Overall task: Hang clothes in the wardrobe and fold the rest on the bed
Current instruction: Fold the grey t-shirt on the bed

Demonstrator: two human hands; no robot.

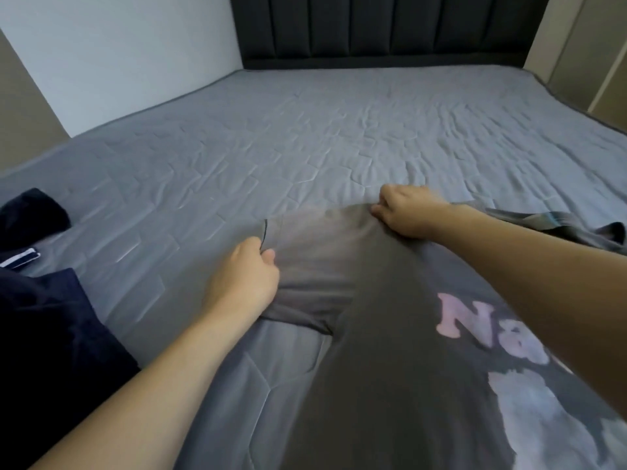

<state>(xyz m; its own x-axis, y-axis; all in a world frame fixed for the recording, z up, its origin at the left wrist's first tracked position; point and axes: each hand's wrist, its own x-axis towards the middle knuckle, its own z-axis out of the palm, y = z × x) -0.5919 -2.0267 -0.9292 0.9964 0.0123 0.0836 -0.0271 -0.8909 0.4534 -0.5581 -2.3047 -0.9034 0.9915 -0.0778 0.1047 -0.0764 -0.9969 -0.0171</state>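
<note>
A dark grey T-shirt [380, 351] with pink lettering and a pale print lies spread on the blue-grey bed [305, 137], print side up. My left hand [244, 279] pinches the edge of its left sleeve. My right hand [403, 212] grips the shirt's shoulder edge farther up the bed. The cloth between both hands is stretched and blurred. The shirt's far right part lies crumpled near the frame's right edge.
Dark navy clothes [51, 320] lie piled at the bed's near left, one with a white-striped band [20, 257]. A dark padded headboard [383, 28] stands at the far end. A pale wall is at the left, cream panels at the right.
</note>
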